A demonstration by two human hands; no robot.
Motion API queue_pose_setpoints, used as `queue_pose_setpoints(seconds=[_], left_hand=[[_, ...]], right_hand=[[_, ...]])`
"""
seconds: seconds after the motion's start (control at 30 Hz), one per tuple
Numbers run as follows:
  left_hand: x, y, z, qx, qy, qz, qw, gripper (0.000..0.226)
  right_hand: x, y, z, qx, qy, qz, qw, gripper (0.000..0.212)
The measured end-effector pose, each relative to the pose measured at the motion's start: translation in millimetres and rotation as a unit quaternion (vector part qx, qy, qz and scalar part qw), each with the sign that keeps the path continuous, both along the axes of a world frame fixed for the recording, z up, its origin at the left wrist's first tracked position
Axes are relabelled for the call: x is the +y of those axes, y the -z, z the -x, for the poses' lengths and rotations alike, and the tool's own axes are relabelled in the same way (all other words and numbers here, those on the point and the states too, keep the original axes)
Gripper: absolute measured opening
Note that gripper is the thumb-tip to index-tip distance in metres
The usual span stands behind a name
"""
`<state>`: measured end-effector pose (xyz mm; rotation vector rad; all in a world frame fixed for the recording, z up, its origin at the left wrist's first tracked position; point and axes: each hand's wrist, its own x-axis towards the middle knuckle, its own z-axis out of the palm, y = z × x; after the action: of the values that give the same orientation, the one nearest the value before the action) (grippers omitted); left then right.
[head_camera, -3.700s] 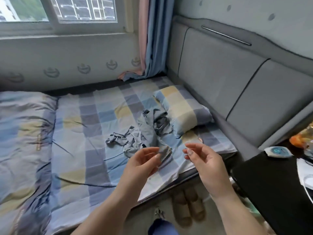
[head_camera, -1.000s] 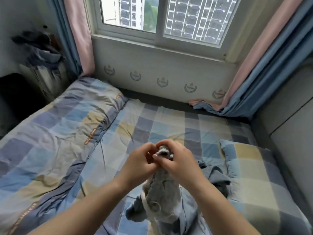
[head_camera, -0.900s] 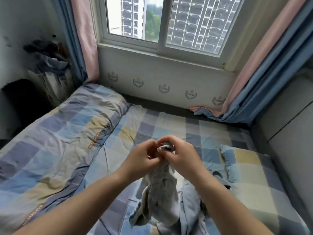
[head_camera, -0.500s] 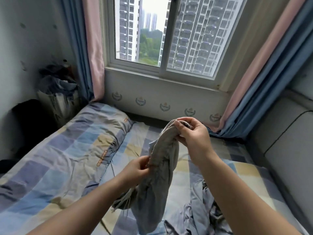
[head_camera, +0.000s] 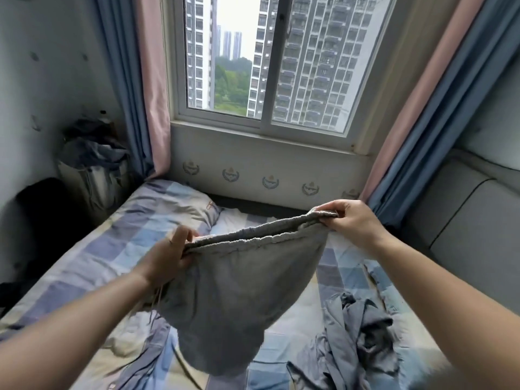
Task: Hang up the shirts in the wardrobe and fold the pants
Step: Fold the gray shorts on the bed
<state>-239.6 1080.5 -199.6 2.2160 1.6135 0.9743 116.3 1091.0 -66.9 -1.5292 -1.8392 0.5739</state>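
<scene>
Grey pants (head_camera: 225, 299) hang over the checked bed (head_camera: 92, 249), their elastic waistband (head_camera: 253, 235) stretched almost level between both hands, the legs dropping straight down from it toward the quilt. The left hand (head_camera: 168, 254) pinches the nearer, lower end; the right hand (head_camera: 351, 220) pinches the farther, higher end. A crumpled blue-grey garment (head_camera: 357, 342) lies on the bed below the right arm.

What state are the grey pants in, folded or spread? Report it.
Spread, not folded: the left hand and right hand grip the ends of the waistband, stretching the grey pants wide while the rest hangs above the bed.
</scene>
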Motion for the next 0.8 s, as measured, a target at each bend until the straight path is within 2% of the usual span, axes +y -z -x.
queue_pose_setpoints(seconds=[0.1, 0.2, 0.27, 0.37, 0.47, 0.57, 0.7, 0.8], left_hand=[[6, -30, 17, 0.139, 0.127, -0.071, 0.98, 0.052], [10, -53, 30, 0.28, 0.189, -0.024, 0.941, 0.053], [10, -62, 33, 0.332, 0.214, -0.01, 0.919, 0.059], [10, -64, 37, 0.37, 0.238, -0.055, 0.896, 0.067], [10, -61, 40, 0.378, 0.178, -0.032, 0.908, 0.043], [8, -56, 41, 0.38, 0.102, 0.029, 0.919, 0.019], [8, -45, 57, 0.397, -0.03, 0.125, 0.909, 0.029], [6, -36, 62, 0.352, -0.056, 0.158, 0.921, 0.033]], right_hand=[[5, -3, -3, -0.068, 0.045, -0.005, 0.997, 0.016], [9, -6, -4, -0.081, 0.062, -0.009, 0.995, 0.011], [9, -7, -5, -0.082, 0.063, -0.004, 0.995, 0.011], [9, -7, -6, -0.065, 0.064, 0.006, 0.996, 0.011], [10, -7, -8, -0.051, 0.064, 0.009, 0.997, 0.011], [10, -7, -12, -0.047, 0.067, 0.009, 0.997, 0.015], [8, -2, -37, 0.012, 0.109, 0.023, 0.994, 0.021], [3, 12, -50, 0.017, 0.11, 0.041, 0.993, 0.023]])
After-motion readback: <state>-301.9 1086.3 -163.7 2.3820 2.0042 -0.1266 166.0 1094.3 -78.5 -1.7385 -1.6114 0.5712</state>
